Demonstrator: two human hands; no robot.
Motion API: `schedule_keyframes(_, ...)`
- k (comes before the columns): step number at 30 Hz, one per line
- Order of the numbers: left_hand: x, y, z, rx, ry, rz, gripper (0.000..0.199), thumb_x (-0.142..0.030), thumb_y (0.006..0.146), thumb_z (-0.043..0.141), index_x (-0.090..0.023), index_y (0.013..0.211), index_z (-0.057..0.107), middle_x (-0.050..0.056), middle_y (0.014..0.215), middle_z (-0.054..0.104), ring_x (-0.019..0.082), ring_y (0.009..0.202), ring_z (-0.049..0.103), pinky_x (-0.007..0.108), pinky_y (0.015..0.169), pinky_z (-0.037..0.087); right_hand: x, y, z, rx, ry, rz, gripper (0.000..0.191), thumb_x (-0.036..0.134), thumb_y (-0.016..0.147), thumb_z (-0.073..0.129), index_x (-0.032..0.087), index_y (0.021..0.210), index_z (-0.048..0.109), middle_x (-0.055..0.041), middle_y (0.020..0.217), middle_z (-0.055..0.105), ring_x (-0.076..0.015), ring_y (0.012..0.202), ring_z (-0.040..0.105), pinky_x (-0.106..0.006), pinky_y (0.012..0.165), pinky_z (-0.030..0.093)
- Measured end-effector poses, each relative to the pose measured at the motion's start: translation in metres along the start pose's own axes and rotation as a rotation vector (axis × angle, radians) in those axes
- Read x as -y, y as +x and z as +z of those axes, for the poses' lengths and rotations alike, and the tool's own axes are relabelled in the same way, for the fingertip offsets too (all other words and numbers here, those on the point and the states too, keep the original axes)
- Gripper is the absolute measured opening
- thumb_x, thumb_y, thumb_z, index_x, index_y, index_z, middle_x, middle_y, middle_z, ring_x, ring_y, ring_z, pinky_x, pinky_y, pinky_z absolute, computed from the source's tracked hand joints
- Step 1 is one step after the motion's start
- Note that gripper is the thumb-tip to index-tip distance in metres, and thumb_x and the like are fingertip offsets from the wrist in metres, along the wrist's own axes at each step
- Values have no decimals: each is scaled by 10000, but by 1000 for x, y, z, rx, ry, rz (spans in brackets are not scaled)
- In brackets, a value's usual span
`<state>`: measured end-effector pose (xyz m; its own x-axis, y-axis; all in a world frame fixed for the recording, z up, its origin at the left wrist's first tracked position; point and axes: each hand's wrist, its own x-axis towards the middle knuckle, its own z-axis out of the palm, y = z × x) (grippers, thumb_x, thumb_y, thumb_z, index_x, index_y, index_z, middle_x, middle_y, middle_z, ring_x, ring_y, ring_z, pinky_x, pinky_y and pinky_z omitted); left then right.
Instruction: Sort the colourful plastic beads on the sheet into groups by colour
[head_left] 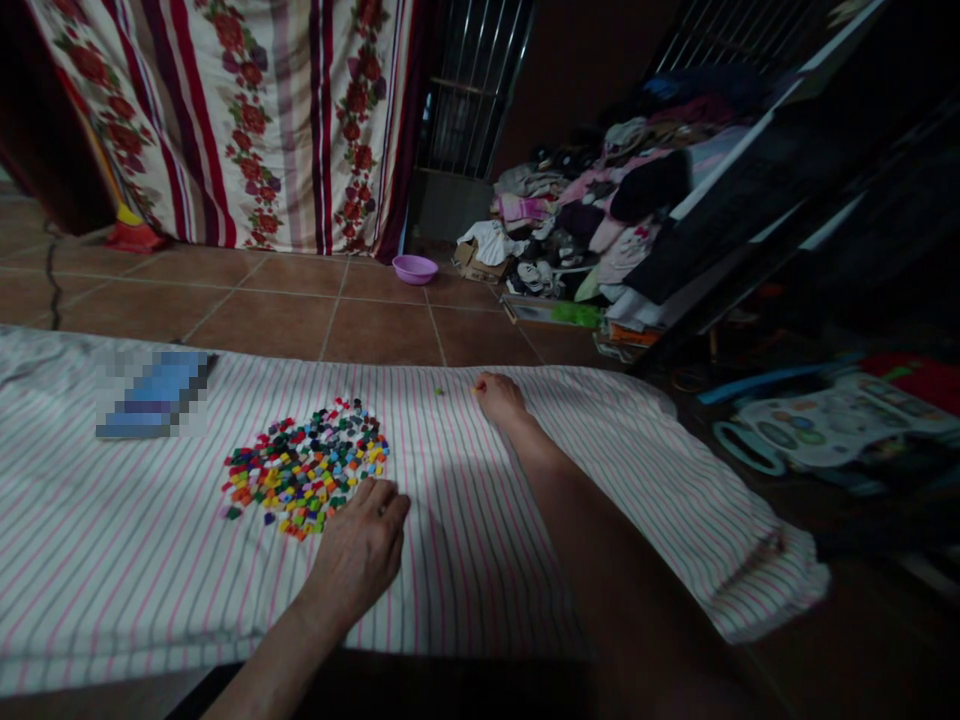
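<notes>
A pile of small coloured cubes point(300, 465) is spread over the striped cloth point(457, 520). At the pile's lower right edge rests my left hand point(364, 540), its fingers curled downward; whatever lies under the fingertips is hidden. Farther out, near the cloth's far edge, my right hand point(499, 397) pinches a small yellow cube point(475, 390) at the cloth surface. A single green cube point(439, 392) lies a short way to the left of that hand, apart from the pile.
A blurred blue flat object point(157, 395) lies on the cloth at the left. On the tiled floor beyond stand a purple basin point(415, 268) and a heap of clothes point(585, 210). A striped floral curtain point(255, 120) hangs behind. A colourful plastic item point(817, 420) sits at the right.
</notes>
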<state>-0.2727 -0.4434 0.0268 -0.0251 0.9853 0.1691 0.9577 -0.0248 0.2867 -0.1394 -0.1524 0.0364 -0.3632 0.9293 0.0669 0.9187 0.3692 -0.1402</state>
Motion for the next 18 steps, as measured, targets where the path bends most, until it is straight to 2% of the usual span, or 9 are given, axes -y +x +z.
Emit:
schedule_keyframes(5,0,0,2,-2,11,-1,294,-154,924,349,-207,1042,613,63,1037,598,204,1016,521,336,795,533,-2,-2,0,-6,-8,13,242,121,895,485,170,976,708,-112,1014,704,-206,965,639,-275,817,438)
schedule_keyframes(11,-1,1,1,16,10,-8,310,-167,936,322,-199,1044,611,74,1043,594,213,1018,517,351,789,535,-2,-6,-2,-17,18,-35,279,100,881,479,188,999,715,-96,1034,711,-193,980,641,-261,835,444)
schedule_keyframes(18,-2,1,-2,36,9,-10,285,-167,926,345,-205,1025,609,64,1037,587,215,1033,508,347,799,523,-4,-11,-6,-60,101,-22,304,74,851,483,193,956,742,-80,980,736,-187,964,656,-250,857,445)
